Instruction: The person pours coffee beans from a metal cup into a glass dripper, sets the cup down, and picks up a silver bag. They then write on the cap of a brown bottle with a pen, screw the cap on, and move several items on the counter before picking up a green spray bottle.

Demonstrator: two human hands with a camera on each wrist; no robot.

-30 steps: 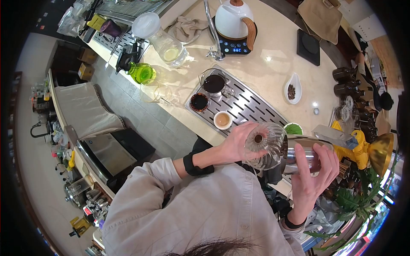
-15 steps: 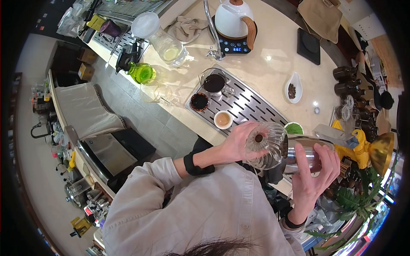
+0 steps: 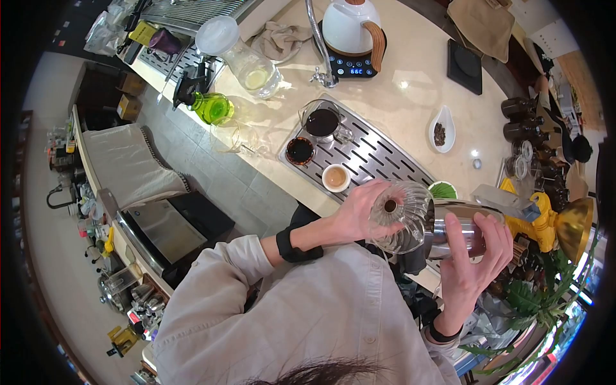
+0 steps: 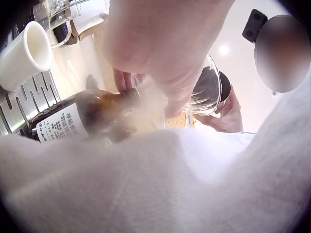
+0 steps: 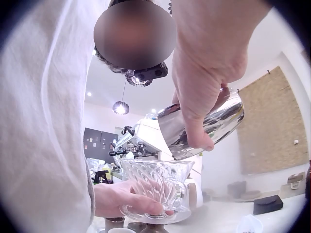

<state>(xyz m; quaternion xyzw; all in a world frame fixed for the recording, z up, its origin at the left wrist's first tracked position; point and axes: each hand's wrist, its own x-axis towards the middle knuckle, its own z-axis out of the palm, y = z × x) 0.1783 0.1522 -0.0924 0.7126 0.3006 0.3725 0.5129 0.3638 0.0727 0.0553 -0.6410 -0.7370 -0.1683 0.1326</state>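
The left hand (image 3: pixel 356 213) holds a clear glass cone (image 3: pixel 414 215) near its narrow end. The right hand (image 3: pixel 470 256) grips a shiny metal cup (image 3: pixel 439 239), tipped toward the cone's wide top. Near them, a little white cup (image 3: pixel 335 178) sits on the metal tray (image 3: pixel 378 156), beside a jug of dark drink (image 3: pixel 322 122). A white kettle (image 3: pixel 345 29) is farther off on the table (image 3: pixel 414 58).

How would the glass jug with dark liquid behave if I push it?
The glass jug is probably stiff but fragile, being clear glass. Its dark liquid likely adds weight and may slosh. On the slotted metal tray, it might slide.
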